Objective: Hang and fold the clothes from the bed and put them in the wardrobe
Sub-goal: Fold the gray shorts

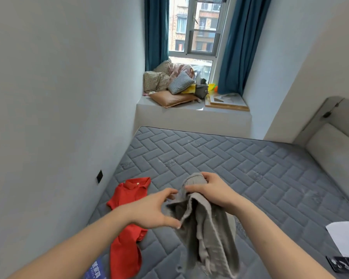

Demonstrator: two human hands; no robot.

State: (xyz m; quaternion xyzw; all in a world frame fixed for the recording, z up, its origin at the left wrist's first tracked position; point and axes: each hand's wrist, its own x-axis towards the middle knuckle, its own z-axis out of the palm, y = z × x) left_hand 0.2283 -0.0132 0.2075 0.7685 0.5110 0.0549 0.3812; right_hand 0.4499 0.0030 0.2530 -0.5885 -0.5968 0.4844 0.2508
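A grey knitted garment (207, 228) hangs above the bed, bunched at the top and drooping toward me. My right hand (209, 190) grips its upper end with curled fingers. My left hand (152, 210) is beside it on the left, thumb pinching an edge of the grey fabric and fingers curved toward the bunch. A red collared garment (127, 218) lies flat on the grey quilted mattress (250, 170) at the left, partly hidden by my left forearm. No wardrobe is in view.
A white wall runs close along the bed's left side. At the far end a window ledge (189, 113) holds pillows, bedding and boards. A padded headboard (334, 141) stands at right. White paper (345, 238) and a dark item (343, 263) lie at the mattress's right edge.
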